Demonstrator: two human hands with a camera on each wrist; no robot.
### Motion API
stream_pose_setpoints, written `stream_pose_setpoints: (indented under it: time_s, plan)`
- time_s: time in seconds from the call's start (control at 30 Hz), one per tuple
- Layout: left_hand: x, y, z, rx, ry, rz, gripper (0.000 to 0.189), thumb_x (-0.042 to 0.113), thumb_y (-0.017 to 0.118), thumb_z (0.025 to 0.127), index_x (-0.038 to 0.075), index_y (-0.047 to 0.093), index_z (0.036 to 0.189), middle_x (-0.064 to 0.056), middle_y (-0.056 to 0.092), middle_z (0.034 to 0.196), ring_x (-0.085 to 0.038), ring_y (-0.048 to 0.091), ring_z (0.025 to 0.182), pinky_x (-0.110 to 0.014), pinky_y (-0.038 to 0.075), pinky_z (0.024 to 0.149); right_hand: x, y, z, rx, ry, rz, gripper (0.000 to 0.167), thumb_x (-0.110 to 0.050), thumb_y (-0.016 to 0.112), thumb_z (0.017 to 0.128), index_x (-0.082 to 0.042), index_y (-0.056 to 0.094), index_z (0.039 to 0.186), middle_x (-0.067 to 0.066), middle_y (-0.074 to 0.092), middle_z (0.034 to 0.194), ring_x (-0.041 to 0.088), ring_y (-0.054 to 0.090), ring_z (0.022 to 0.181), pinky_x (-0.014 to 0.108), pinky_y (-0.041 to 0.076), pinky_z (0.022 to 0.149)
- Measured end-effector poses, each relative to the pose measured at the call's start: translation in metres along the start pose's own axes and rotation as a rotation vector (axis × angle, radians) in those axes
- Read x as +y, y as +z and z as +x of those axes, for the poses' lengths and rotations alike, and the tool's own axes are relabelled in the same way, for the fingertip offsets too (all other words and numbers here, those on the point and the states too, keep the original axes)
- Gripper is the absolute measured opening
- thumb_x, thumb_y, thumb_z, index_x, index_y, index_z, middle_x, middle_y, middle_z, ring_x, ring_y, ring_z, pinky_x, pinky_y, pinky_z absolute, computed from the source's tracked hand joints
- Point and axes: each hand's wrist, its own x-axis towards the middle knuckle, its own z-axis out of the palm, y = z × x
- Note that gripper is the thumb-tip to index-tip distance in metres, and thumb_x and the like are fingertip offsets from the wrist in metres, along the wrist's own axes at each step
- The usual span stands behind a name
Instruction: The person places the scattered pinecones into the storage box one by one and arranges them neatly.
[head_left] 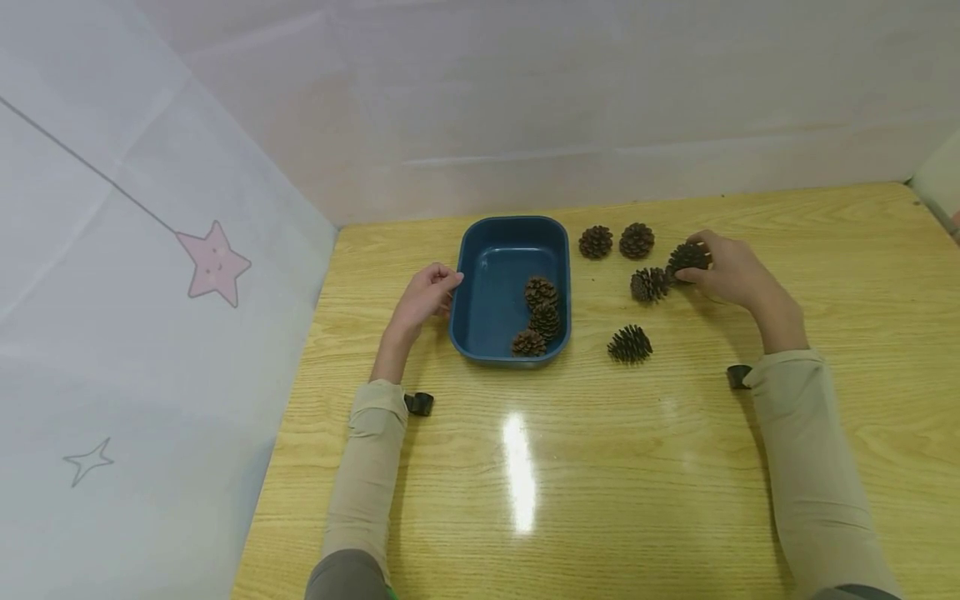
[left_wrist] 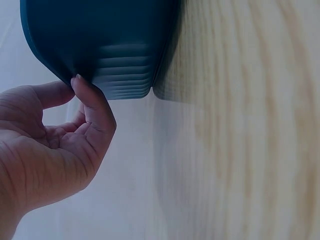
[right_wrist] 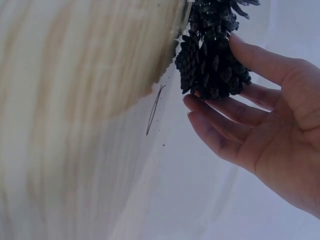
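A dark blue rectangular tub (head_left: 489, 312) stands on the table, with three brown pine cones (head_left: 541, 292) gathered along its right side. My left hand (head_left: 425, 298) pinches the tub's left rim between thumb and finger, seen close in the left wrist view on the tub wall (left_wrist: 100, 40). To the right, my right hand (head_left: 733, 271) holds a dark pine cone (head_left: 688, 259) between thumb and fingers. Another pine cone (head_left: 648, 284) lies against it on its left. In the right wrist view, the thumb and fingers are around the held cone (right_wrist: 220, 70).
Two pine cones (head_left: 596, 242) (head_left: 637, 241) sit behind, near the table's back edge. A further pine cone (head_left: 630, 344) lies nearer the front. The wooden table (head_left: 600, 483) meets pale sheeted walls (head_left: 487, 108) at the back and left.
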Motion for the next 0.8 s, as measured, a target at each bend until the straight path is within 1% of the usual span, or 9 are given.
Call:
stream_pose_setpoints:
  time_s: [0.3,0.53,0.8]
  plan:
    - [0.0000,0.0001,0.0002,-0.002,-0.012,-0.010,0.024,0.027,0.061,0.107,0.004,0.060,0.111,-0.005,0.058,0.089,-0.017,0.056,0.070,-0.033,0.053,0.066,-0.0003,-0.0017,-0.0015,0.016,-0.011,-0.011,0.071,-0.029,0.062,0.106,0.011,0.028,0.154,0.043,0.034,0.149,0.062,0.036,0.133,0.073,0.033,0.105]
    - [-0.0014,-0.0007,0.0012,-0.004,-0.005,-0.005,0.027,0.029,0.061,0.107,0.002,0.060,0.112,-0.005,0.058,0.089,-0.018,0.056,0.070,-0.034,0.053,0.067,0.0001,-0.0026,-0.0020,0.016,-0.010,-0.008,0.071,-0.028,0.062,0.106,0.011,0.028,0.154,0.043,0.033,0.150,0.062,0.038,0.132,0.073,0.033,0.105]
    - [-0.0008,-0.0004,0.0011,-0.003,-0.010,-0.008,0.025,0.029,0.060,0.107,0.004,0.060,0.110,-0.005,0.058,0.088,-0.017,0.056,0.070,-0.033,0.053,0.066,0.0011,-0.0026,-0.0019,0.024,-0.014,-0.004,0.072,-0.029,0.062,0.106,0.011,0.028,0.154,0.044,0.034,0.149,0.063,0.037,0.132,0.074,0.033,0.105]
